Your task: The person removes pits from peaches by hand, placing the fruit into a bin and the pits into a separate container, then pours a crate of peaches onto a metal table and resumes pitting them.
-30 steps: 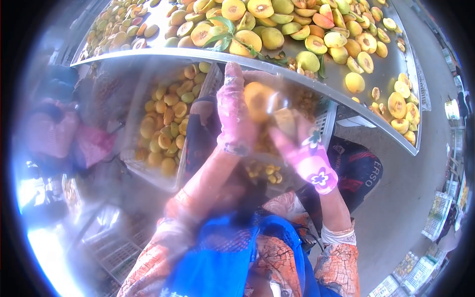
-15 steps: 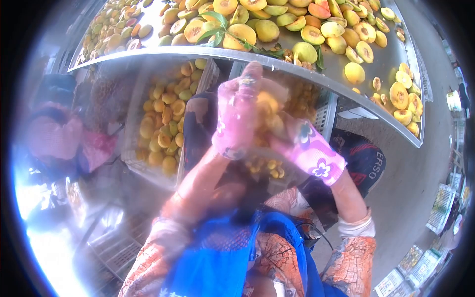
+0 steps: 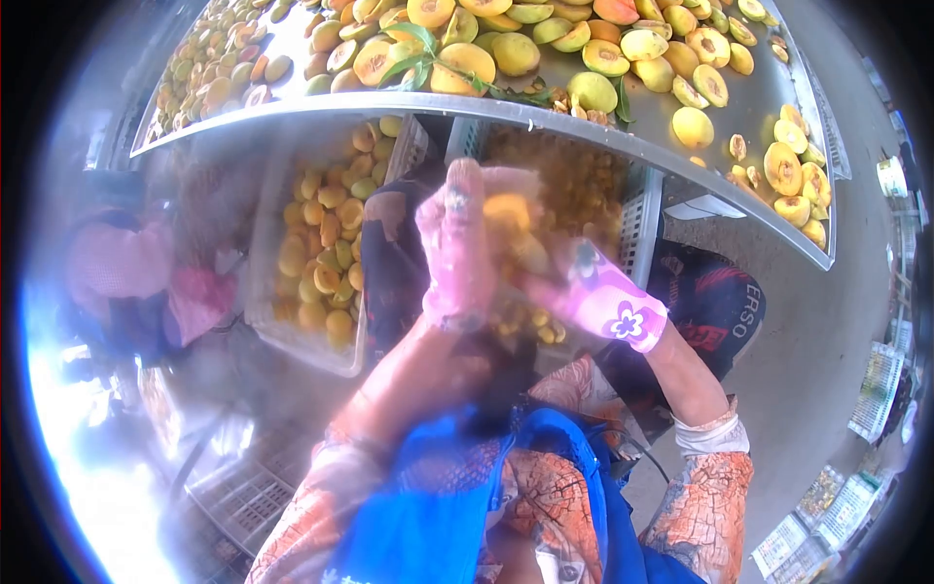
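Observation:
My left hand (image 3: 455, 248), in a pink patterned glove, is closed around a yellow-orange peach (image 3: 506, 209) in the middle of the head view. Its thumb points up towards the table edge. Close beside it, my right hand (image 3: 608, 300) wears a pink glove with a white-and-purple flower. That hand is turned inward to the peach with its fingers curled, but haze blurs the fingertips and whatever they hold. Below the hands lie small yellow pieces (image 3: 545, 326), and a crate (image 3: 637, 229) with brownish-yellow pieces is behind them.
A metal table (image 3: 370, 100) crosses the top, bearing whole and halved peaches (image 3: 467, 63) and leaves. A pale crate of peaches (image 3: 326, 229) stands left of my legs. Another person in a pink head covering (image 3: 122, 258) is at far left. More crates (image 3: 876, 389) line the right.
My left hand has moved slightly left and down, still with the peach in it. My right hand has shifted slightly left. The whole view has tilted a little.

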Available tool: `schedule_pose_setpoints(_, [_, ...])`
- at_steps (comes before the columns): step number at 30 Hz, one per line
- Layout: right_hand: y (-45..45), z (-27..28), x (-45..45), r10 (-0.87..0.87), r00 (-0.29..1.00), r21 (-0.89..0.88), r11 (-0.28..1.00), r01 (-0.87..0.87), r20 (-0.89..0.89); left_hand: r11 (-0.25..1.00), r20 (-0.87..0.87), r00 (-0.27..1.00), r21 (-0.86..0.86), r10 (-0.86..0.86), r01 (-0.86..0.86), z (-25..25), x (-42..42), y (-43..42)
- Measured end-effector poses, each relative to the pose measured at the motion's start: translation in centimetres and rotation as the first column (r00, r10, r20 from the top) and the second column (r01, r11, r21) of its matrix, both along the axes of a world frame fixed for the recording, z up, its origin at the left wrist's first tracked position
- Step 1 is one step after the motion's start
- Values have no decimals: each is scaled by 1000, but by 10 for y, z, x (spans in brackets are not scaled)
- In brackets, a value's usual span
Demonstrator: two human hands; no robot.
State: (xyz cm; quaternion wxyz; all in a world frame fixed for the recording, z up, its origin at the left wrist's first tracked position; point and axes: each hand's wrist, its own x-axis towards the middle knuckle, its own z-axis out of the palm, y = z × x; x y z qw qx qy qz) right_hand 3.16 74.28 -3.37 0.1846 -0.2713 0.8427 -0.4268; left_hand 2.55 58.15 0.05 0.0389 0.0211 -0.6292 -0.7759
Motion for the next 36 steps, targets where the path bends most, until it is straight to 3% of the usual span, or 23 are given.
schedule_pose_setpoints(2, [-4,-2,3,-19,953,36,999,31,-303,1000,15,1000,12,12,-12,4,-2,0])
schedule_pose_setpoints(3, [-4,4,3,-18,952,32,999,29,-305,1000,12,1000,8,14,-14,7,-2,0])
schedule_pose_setpoints(5, [-1,22,1,82,970,112,988,-109,228,999,3,1000,-26,20,-20,11,-1,3])
schedule_pose_setpoints(9, [-1,32,9,15,951,11,1000,-20,310,999,-67,997,0,39,-40,7,-1,10])
schedule_pose_setpoints(11, [-2,34,7,71,867,-337,934,116,494,994,-239,968,52,-81,96,1,-8,9])
schedule_pose_setpoints(12, [0,33,7,73,866,-338,934,114,495,994,-238,968,51,-79,93,0,-9,7])
schedule_pose_setpoints(14, [7,32,7,152,549,-349,896,274,822,985,-155,976,58,-152,162,-2,-9,5])
schedule_pose_setpoints(15, [5,22,6,266,509,-445,855,267,818,985,-158,976,59,-151,162,0,-9,7])
schedule_pose_setpoints(16, [7,21,7,262,512,-442,857,267,818,985,-133,981,81,-138,150,3,-8,10])
schedule_pose_setpoints(19, [3,23,6,647,306,-715,614,333,698,972,-86,984,167,-153,165,3,-11,14])
schedule_pose_setpoints(21, [2,20,8,622,319,-697,595,400,715,955,-83,981,229,-173,187,7,-16,16])
schedule_pose_setpoints(22, [1,19,8,601,331,-678,557,479,727,931,28,980,317,-199,180,10,-19,17])
schedule_pose_setpoints(23, [2,18,4,596,336,-678,568,467,730,900,136,962,404,-235,163,14,-21,18])
schedule_pose_setpoints(26, [7,23,-4,653,233,-684,615,392,721,906,155,952,379,-264,189,21,-29,16])
schedule_pose_setpoints(28, [6,39,-4,333,495,-516,804,296,802,899,157,954,401,-254,174,25,-30,12])
schedule_pose_setpoints(29, [4,42,-6,335,492,-511,811,283,804,865,182,946,478,-269,154,25,-31,10])
schedule_pose_setpoints(31, [-1,46,-11,166,551,-348,906,243,818,825,205,940,553,-272,118,20,-38,5])
schedule_pose_setpoints(32, [-2,41,-9,173,546,-342,912,225,820,763,197,912,624,-359,166,12,-43,1])
schedule_pose_setpoints(33, [-2,31,-5,55,940,-338,939,66,335,694,178,885,692,-431,199,14,-44,-4])
schedule_pose_setpoints(34, [-6,24,-4,7,954,-265,960,-90,-301,673,286,875,738,-390,59,19,-43,-10])
schedule_pose_setpoints(35, [-4,30,-10,242,920,-518,854,-52,307,671,272,916,741,-297,-2,17,-49,-16])
schedule_pose_setpoints(36, [-2,34,-16,516,462,-632,763,136,722,664,263,945,744,-195,-71,14,-56,-25])
